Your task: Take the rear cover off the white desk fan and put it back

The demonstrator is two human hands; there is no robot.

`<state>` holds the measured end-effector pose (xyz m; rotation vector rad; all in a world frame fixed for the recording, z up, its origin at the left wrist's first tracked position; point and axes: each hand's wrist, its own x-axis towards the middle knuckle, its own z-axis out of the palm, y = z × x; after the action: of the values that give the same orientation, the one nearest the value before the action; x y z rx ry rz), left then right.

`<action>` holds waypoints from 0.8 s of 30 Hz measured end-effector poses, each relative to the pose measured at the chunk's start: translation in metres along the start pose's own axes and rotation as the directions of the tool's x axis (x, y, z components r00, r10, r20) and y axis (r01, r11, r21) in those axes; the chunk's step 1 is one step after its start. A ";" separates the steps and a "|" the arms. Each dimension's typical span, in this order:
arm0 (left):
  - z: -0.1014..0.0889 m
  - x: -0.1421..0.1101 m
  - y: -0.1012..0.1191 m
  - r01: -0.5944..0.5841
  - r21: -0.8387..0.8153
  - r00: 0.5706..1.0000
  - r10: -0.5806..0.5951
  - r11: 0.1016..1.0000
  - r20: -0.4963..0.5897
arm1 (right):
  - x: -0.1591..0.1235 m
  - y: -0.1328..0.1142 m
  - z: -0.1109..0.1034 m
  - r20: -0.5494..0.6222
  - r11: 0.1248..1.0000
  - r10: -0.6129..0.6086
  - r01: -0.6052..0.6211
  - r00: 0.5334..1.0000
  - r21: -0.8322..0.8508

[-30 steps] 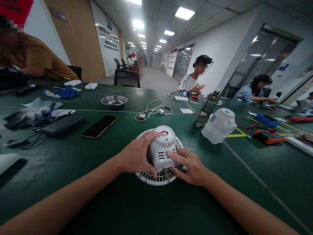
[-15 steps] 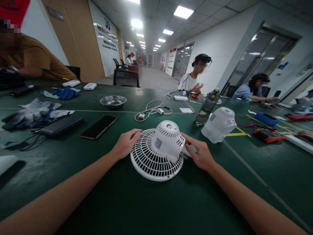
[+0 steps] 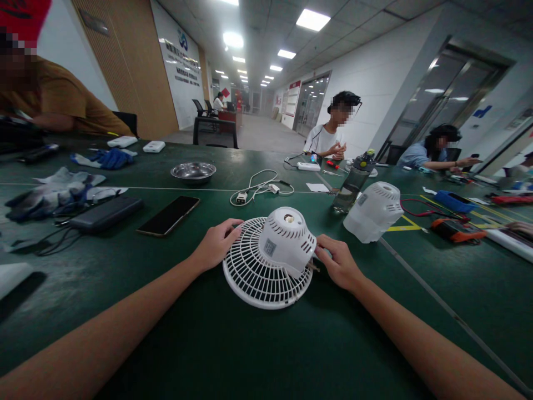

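Observation:
A white fan grille (image 3: 250, 273) lies face down on the table in front of me, and a white fan motor housing (image 3: 283, 236) with vent slots and a printed label sits tilted on top of it. My left hand (image 3: 216, 243) grips the left rim of the grille, thumb and fingers bent round its edge. At the other side, my right hand (image 3: 339, 260) has its fingers bent together against the right edge of the motor housing. The fingertips there are partly hidden. A short wire end shows beneath the housing near that hand.
A second white housing (image 3: 372, 214) stands to the right beside a water bottle (image 3: 353, 180). Beyond lie a coiled white cable (image 3: 260, 189) and a metal bowl (image 3: 194, 173). Leftward are a phone (image 3: 169, 215), a power bank (image 3: 106, 215) and gloves (image 3: 54, 194). Co-workers sit around the table.
My right hand's fingers have curled in more and shifted slightly at the housing's edge. The housing has turned or tilted slightly. My left hand stays on the rim.

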<state>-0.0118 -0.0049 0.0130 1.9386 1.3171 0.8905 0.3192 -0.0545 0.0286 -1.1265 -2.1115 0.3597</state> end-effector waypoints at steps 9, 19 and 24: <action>-0.003 -0.005 0.010 0.023 -0.016 1.000 -0.023 1.000 0.009 | -0.001 0.003 0.001 0.027 0.999 0.009 -0.011 1.000 0.050; -0.002 -0.003 0.004 0.009 -0.034 1.000 -0.008 0.999 0.027 | 0.000 0.000 0.000 0.029 0.999 0.015 -0.016 0.999 0.037; -0.001 -0.001 -0.001 0.009 -0.041 1.000 -0.008 0.999 0.019 | -0.001 0.001 0.000 0.029 0.999 0.023 -0.025 0.999 0.040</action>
<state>-0.0129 -0.0053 0.0124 1.9042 1.2855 0.8856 0.3201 -0.0543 0.0273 -1.1302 -2.1076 0.4303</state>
